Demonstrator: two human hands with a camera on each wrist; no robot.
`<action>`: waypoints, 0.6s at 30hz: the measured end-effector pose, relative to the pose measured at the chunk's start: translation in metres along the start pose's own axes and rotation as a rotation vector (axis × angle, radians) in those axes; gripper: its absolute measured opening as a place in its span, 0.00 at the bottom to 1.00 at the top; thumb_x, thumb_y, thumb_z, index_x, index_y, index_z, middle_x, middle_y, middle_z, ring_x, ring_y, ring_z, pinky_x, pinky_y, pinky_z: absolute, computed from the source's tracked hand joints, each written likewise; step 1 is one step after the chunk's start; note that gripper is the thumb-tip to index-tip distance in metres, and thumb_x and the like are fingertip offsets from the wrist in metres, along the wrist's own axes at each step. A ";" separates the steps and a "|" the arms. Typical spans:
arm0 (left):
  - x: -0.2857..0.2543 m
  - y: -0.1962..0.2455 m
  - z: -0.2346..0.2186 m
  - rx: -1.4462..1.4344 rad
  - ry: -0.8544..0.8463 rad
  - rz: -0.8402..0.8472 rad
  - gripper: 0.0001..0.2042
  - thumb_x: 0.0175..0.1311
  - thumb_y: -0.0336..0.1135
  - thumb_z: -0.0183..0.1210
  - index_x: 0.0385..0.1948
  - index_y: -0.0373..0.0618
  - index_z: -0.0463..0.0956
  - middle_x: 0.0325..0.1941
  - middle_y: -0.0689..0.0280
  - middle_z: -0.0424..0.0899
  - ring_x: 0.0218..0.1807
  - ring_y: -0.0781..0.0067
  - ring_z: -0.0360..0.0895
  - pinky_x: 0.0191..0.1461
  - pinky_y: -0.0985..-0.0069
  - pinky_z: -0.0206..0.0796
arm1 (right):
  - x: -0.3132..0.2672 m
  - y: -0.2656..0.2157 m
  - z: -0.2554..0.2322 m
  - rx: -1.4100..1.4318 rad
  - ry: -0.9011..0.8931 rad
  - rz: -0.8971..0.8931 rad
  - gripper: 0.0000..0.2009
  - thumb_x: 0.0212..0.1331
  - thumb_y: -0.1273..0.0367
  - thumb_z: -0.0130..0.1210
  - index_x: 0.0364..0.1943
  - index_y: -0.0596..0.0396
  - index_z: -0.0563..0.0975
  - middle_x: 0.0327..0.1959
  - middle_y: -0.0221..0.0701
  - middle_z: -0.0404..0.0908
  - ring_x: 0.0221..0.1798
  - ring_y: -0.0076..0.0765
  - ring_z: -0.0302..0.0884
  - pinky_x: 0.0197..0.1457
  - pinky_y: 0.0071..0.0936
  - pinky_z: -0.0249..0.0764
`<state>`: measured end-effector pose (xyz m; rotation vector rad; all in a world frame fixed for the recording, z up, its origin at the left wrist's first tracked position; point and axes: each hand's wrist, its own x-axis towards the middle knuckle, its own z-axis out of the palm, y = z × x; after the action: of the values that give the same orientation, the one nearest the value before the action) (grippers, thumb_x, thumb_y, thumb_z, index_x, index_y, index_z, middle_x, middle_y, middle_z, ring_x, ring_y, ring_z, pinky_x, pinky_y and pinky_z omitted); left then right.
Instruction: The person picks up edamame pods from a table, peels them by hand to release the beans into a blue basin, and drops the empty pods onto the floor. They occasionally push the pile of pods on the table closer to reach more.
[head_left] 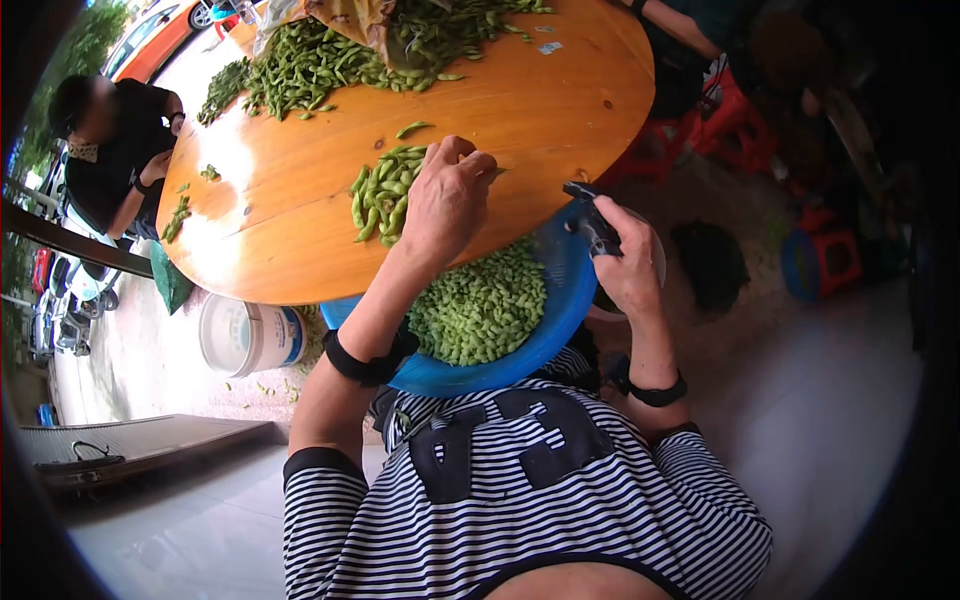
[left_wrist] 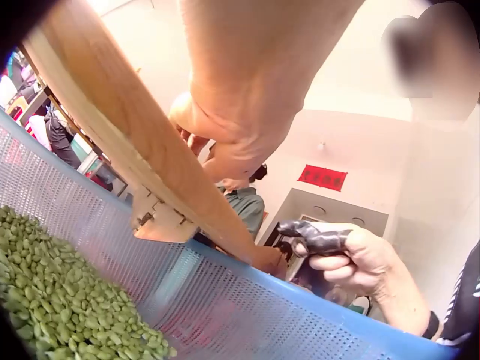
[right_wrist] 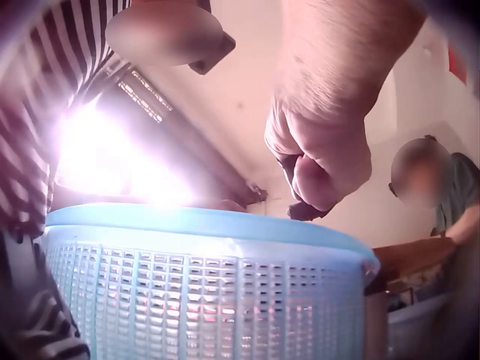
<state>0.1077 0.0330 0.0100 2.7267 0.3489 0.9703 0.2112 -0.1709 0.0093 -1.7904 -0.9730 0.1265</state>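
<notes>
My left hand (head_left: 450, 195), fingers bent, rests over the wooden table (head_left: 560, 110) close to its near edge. Just left of it lies a small pile of green soybean pods (head_left: 382, 195). The fingertips are turned down out of sight, so I cannot tell whether they pinch a pod. My right hand (head_left: 625, 255) hovers above the right rim of a blue basket (head_left: 560, 340), fingers loosely curled and nothing seen in them. Black wrapping (left_wrist: 326, 240) covers its thumb and index finger. Shelled green beans (head_left: 480, 310) fill the bottom of the basket.
A big heap of pods (head_left: 320, 65) spreads over the table's far side, with a plastic bag (head_left: 350, 20) on it. One person (head_left: 120, 160) sits at the left, another at the far right. A white bucket (head_left: 250, 335) stands below the table; red stools (head_left: 735, 125) are at right.
</notes>
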 end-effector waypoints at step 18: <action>-0.060 0.042 -0.022 -0.972 -0.090 -0.606 0.07 0.66 0.32 0.57 0.32 0.38 0.78 0.20 0.73 0.75 0.24 0.87 0.69 0.27 0.87 0.59 | -0.014 -0.022 0.030 1.009 -0.366 0.419 0.19 0.52 0.81 0.36 0.46 0.67 0.75 0.19 0.23 0.65 0.18 0.13 0.54 0.18 0.13 0.54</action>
<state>0.0547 -0.0222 0.0033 1.6269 0.4808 0.5983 0.1745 -0.1558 0.0094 -0.9947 -0.5714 1.0432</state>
